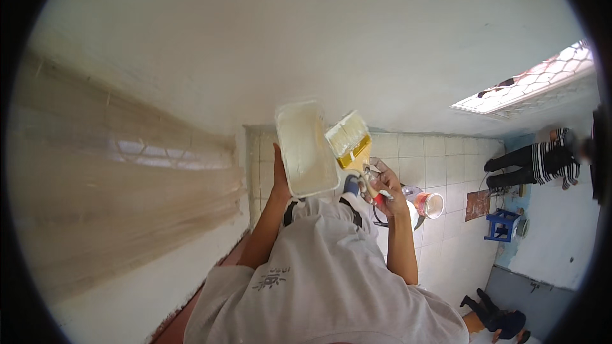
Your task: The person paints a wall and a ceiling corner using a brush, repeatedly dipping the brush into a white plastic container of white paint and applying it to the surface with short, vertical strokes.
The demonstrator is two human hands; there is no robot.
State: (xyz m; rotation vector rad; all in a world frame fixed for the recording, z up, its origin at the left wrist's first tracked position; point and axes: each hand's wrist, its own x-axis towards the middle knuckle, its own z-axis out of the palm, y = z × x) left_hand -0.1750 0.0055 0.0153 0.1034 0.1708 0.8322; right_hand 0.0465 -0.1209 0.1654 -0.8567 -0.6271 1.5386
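My left hand (281,172) grips the left side of a rectangular plastic tub (308,153) that has pale paint inside and on its rim. Just right of the tub, my right hand (385,188) is closed around the handle of a wide paintbrush (353,141). The brush has pale bristles coated with white paint and a yellow band, and they point up towards the wall. White paint marks my right fingers. A pale painted wall (306,48) rises in front of me.
A round paint container (432,205) stands on the tiled floor (411,145) at my right. Farther right are a blue plastic stool (502,225), a reddish-brown board (477,205) and a person in a striped top (542,162). Another person (502,320) is at lower right. Translucent sheeting (119,172) covers the left side.
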